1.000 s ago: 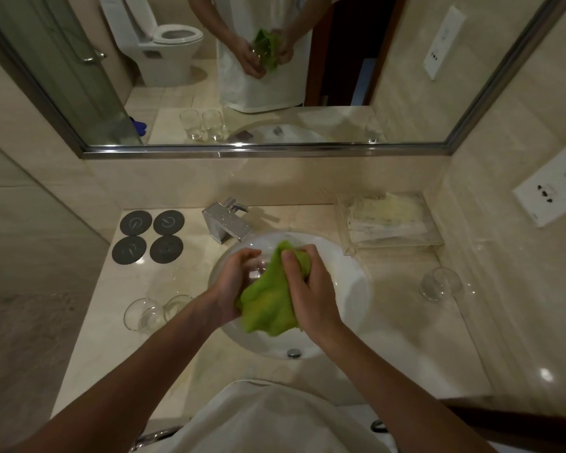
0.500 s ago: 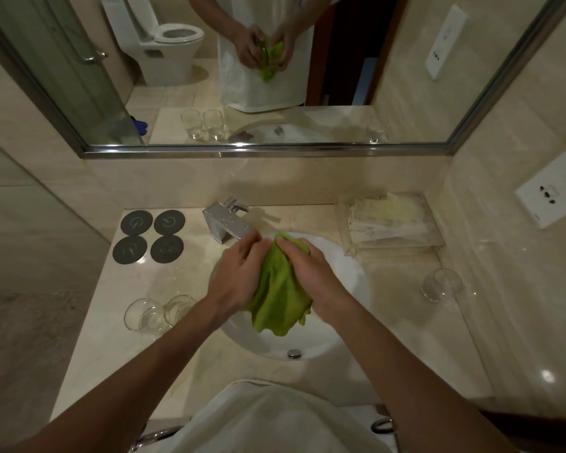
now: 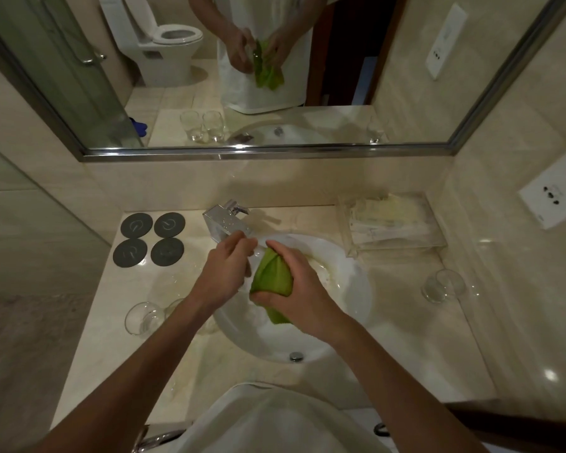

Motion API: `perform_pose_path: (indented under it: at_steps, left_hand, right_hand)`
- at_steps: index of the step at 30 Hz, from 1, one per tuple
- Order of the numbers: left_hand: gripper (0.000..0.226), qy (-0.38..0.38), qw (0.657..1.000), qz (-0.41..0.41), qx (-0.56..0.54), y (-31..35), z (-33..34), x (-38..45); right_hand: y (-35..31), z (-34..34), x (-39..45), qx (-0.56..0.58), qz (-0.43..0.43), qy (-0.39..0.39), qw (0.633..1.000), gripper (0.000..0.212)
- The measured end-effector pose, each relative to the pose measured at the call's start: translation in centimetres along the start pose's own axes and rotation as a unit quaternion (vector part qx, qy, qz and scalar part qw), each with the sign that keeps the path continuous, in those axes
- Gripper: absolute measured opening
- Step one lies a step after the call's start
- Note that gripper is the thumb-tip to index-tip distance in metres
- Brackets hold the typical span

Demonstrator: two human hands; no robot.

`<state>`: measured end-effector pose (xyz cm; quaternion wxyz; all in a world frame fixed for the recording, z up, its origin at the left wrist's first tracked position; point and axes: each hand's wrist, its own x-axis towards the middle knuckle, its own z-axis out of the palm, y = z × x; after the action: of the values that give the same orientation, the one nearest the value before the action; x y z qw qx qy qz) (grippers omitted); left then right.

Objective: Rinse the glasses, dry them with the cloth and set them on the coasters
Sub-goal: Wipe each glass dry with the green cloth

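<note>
Beige marble vanity (image 3: 406,325) with a white basin (image 3: 350,286), four dark coasters (image 3: 151,238) back left. Over the basin, left hand (image 3: 223,276) grips a glass (image 3: 254,256), mostly hidden; right hand (image 3: 294,289) pinches the green cloth (image 3: 272,277) against it. Wet glass is probably slick and breakable, so hold the body.

Both hands over the basin (image 3: 347,289), left hand (image 3: 224,276) just left of right hand (image 3: 294,292), cloth (image 3: 272,277) held in the right. Tap (image 3: 224,222) stood just behind the left hand. Four coasters (image 3: 151,238) lay on the counter (image 3: 111,338) behind-left of it; two glasses (image 3: 144,317) left of the left wrist. One glass (image 3: 441,286) well right of the right hand; tray (image 3: 389,223) behind-right.
</note>
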<state>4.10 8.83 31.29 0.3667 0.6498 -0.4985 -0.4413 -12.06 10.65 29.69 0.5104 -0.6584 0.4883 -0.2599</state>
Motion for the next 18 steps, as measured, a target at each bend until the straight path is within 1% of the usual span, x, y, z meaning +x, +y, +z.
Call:
perform_pose_path:
  at_steps: [3, 5, 8, 11, 13, 14, 15, 17, 18]
  left_hand:
    - [0.033, 0.013, 0.996, 0.056, 0.075, 1.0, 0.0, -0.1]
    - [0.033, 0.025, 0.987, 0.094, 0.124, 1.5, 0.0, -0.2]
    - [0.035, 0.037, 0.976, 0.142, 0.161, 1.8, 0.2, -0.4]
    - [0.034, 0.034, 0.972, 0.153, 0.174, 2.0, 0.4, -0.8]
    - [0.037, 0.012, 0.97, 0.156, 0.184, 2.3, 0.3, -1.1]
    - [0.039, -0.011, 0.973, 0.147, 0.176, 2.6, 0.2, -1.2]
    - [0.039, -0.037, 0.98, 0.127, 0.145, 2.9, -0.1, -1.1]
    - [0.04, -0.08, 0.995, 0.056, 0.024, 3.3, -0.7, -0.6]
    - [0.042, -0.097, 0.994, 0.018, -0.053, 3.3, -1.1, -0.2]
  right_hand:
    - [-0.1, -0.3, 0.2, -0.084, -0.036, 0.003, 0.996, 0.099]
    - [-0.2, -0.2, 0.2, -0.108, -0.05, 0.015, 0.993, 0.102]
    - [0.0, 0.2, 0.1, -0.116, -0.06, 0.045, 0.99, 0.105]
    - [0.4, 0.2, 0.0, -0.087, -0.044, 0.064, 0.993, 0.111]
    - [0.8, 0.3, -0.1, -0.055, -0.045, 0.083, 0.994, 0.112]
    - [0.9, 0.4, -0.1, -0.041, -0.046, 0.094, 0.994, 0.112]
    - [0.9, 0.5, -0.3, -0.028, -0.047, 0.108, 0.993, 0.11]
    - [0.9, 0.4, -0.5, -0.005, -0.053, 0.141, 0.989, 0.104]
    - [0.9, 0.3, -0.7, 0.009, -0.058, 0.154, 0.986, 0.102]
